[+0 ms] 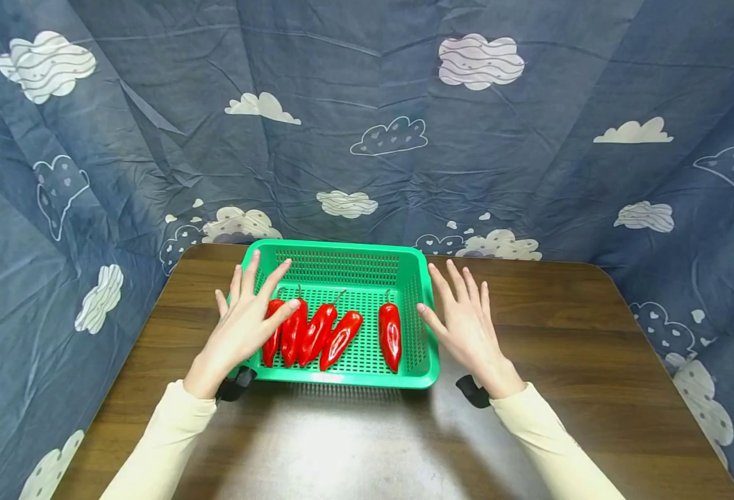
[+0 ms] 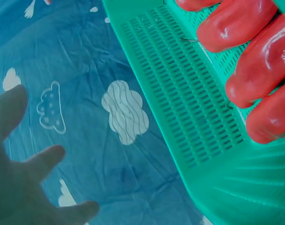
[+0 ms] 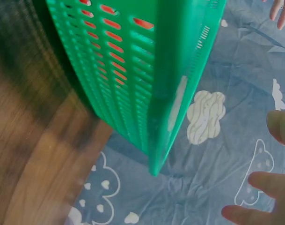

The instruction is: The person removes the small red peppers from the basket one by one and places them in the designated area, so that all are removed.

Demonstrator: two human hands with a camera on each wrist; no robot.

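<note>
A green plastic basket with slotted walls stands on the wooden table. Several glossy red peppers lie in its left half, side by side, their ends pointing toward the back. One more red pepper lies apart on the right. Over the basket's left end is my left hand, fingers spread and holding nothing, partly covering the leftmost peppers. My right hand is just outside the right wall, also with spread fingers and nothing in it. In the left wrist view, pepper ends show beside the basket's slotted wall.
Behind the table and at its sides hangs a dark blue cloth printed with white clouds. A black strap is on the left wrist and another black strap on the right.
</note>
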